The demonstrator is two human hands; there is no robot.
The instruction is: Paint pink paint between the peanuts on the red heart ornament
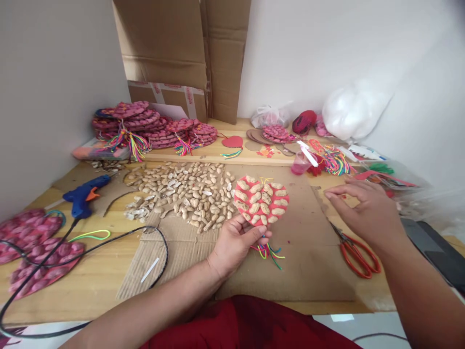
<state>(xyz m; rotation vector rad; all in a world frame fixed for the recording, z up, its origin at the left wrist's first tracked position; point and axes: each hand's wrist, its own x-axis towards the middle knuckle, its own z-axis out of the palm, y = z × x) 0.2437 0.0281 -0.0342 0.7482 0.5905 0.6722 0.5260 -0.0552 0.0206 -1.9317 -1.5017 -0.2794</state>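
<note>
My left hand (241, 237) grips a red heart-shaped piece (249, 193) at its lower tip, thumb in front. Rows of whole peanuts (267, 198) cover its face, a yellow loop shows at the top and a multicoloured tassel (268, 252) hangs below. My right hand (358, 208) is raised at the right, apart from the heart. Its thumb and index fingertips come together in a pinch; whether anything small is between them I cannot make out. Red-handled scissors (359, 254) lie just below that hand. A heap of peanuts (196, 194) lies left of the heart on cardboard (290, 276).
A blue glue gun (85, 194) lies at the left, its black cable looping over the table. Pink-painted pieces (47, 261) lie near it; more are stacked (145, 126) on the back ledge. A pink cup (300, 164), tassels (336, 160) and a dark device (432, 252) are at right.
</note>
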